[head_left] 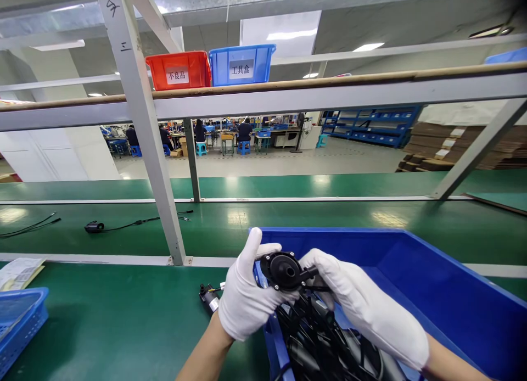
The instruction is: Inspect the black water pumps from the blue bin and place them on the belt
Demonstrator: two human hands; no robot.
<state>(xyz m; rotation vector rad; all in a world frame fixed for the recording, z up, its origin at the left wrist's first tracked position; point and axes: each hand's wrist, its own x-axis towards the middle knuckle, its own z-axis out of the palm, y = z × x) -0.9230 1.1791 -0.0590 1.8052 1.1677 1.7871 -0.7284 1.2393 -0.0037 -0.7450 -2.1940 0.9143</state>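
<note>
Both of my hands wear white gloves and hold one small black round pump part (285,270) above the near edge of a big blue bin (411,271). My left hand (246,298) wraps round its left side with the thumb raised. My right hand (362,307) pinches its side nozzle. The bin holds several more black parts with cables (325,342). A small black cylinder with a wire (209,297) lies on the green bench just left of my left hand.
A grey slanted frame post (152,150) stands on the bench. A black cabled part (94,226) lies on the green belt. A blue basket (18,320) sits at the left edge. Red (179,69) and blue (241,64) bins rest on the shelf above. People sit working far behind.
</note>
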